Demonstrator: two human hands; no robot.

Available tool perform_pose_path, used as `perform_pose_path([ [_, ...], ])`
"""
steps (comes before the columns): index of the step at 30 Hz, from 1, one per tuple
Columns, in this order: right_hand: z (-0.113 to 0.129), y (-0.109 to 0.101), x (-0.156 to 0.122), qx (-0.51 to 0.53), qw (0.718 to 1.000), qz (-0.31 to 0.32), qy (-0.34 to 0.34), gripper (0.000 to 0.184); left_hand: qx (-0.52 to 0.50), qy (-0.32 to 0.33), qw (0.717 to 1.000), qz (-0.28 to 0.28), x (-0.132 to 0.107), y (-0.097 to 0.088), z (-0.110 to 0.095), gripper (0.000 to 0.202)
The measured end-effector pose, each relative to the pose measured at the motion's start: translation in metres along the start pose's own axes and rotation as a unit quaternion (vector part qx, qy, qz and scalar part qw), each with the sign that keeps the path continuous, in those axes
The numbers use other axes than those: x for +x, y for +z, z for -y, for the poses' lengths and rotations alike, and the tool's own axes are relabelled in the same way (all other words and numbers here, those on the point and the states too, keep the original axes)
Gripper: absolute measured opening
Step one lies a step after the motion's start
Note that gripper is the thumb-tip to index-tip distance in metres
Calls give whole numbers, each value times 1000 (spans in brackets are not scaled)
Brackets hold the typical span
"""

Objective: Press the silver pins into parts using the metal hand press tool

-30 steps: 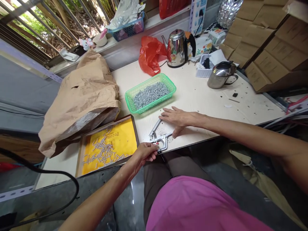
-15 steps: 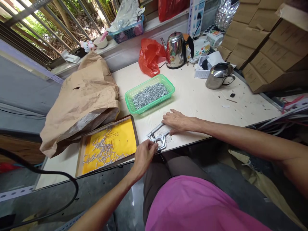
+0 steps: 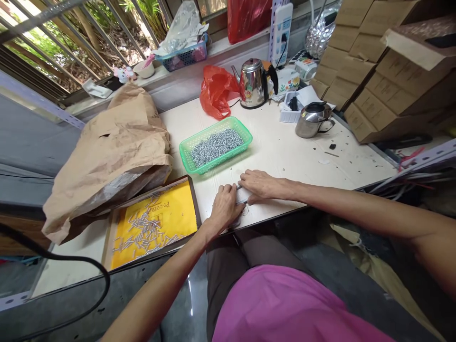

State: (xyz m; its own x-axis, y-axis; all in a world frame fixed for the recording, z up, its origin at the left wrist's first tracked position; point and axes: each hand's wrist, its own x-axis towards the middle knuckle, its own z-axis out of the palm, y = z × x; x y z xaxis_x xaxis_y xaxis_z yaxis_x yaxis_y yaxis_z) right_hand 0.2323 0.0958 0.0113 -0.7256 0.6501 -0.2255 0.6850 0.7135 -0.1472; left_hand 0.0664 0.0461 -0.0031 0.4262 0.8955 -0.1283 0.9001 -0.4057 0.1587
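Note:
My left hand [image 3: 225, 207] lies over a metal hand tool [image 3: 241, 201] at the near edge of the white table [image 3: 285, 147], fingers closed over its head. My right hand [image 3: 259, 184] rests on the tool's handles, thumb underneath and fingers on top. Only slivers of the tool show between the two hands. Just beyond the hands stands a green basket [image 3: 185, 164] filled with small metal pins [image 3: 215, 145]. To the left sits a tray with a yellow liner [image 3: 180, 211] holding several loose pins [image 3: 142, 232].
A crumpled brown paper bag [image 3: 110, 147] lies at the left. A red plastic bag [image 3: 215, 90], a steel kettle [image 3: 252, 83] and a steel pot [image 3: 313, 121] stand at the back. Cardboard boxes [image 3: 374, 85] are stacked at the right. A black cable [image 3: 71, 266] loops at lower left.
My left hand moved up from the table's edge onto the tool and now covers it. My right hand stayed on the handles, which have closed together. The view shifted slightly.

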Motion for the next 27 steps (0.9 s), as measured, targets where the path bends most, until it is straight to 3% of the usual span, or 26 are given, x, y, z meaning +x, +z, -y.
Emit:
perform_pose_path([
  [5,2,9,-3,5,1000,-10,-1,22,-31,-3,999,-8,-1,0,-2,19],
  [9,2,23,-8,32,999,-35,-19,20,-37,1,999,6,1,0,-5,10],
  [15,-5,22,-13,39,996,-78,-12,28,-28,13,1000,1,1,-1,1,21],
  [19,-19,16,-12,57,995,-77,-16,38,-64,42,995,-57,-9,14,3,39],
  [22,-26,16,-7,54,995,-80,0,25,-86,70,988,-107,-19,32,-8,36],
  [27,-33,17,9,-1,994,-96,46,18,-129,78,982,-112,-31,48,-34,27],
])
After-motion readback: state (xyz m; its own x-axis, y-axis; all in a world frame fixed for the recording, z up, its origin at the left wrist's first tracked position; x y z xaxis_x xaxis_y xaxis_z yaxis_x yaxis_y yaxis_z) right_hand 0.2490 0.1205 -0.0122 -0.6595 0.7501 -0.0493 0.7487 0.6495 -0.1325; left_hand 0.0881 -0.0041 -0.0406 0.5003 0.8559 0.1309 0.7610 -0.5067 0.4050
